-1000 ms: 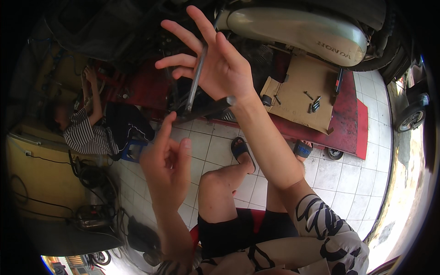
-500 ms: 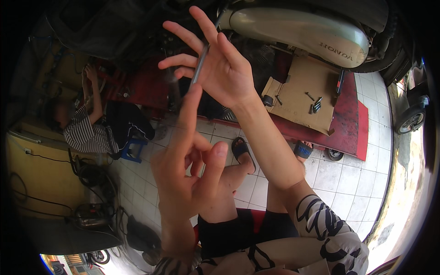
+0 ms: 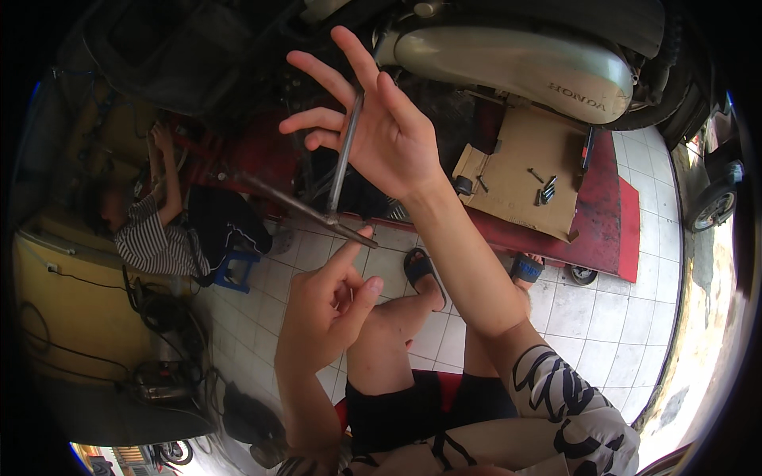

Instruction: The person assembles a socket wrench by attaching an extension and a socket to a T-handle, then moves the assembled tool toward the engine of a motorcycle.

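Note:
A metal T-handle wrench (image 3: 341, 178) stands in the middle of the view, its shaft running up across the palm side of my right hand (image 3: 389, 131). That hand is open with fingers spread, and the shaft passes before them without being gripped. At the near end, the wrench's crossbar lies slantwise, its left part blurred. My left hand (image 3: 321, 309) is below it, index finger stretched up to the crossbar's right end, seemingly touching it. The other fingers of this hand are loosely curled. The wrench's far end is lost in the dark beyond my right hand.
A silver motorcycle part (image 3: 516, 67) spans the top right. Several bolts (image 3: 546, 190) lie on cardboard (image 3: 520, 170) over a red platform (image 3: 623, 230). Someone in a striped shirt (image 3: 155, 238) sits at left by a blue stool (image 3: 232, 271). Cables and machinery (image 3: 159, 373) stand at lower left.
The wrench's crossbar has swung round into clearer view below my right hand. My left hand has moved down, its index finger now at the bar's end. My right hand has shifted slightly down, still spread.

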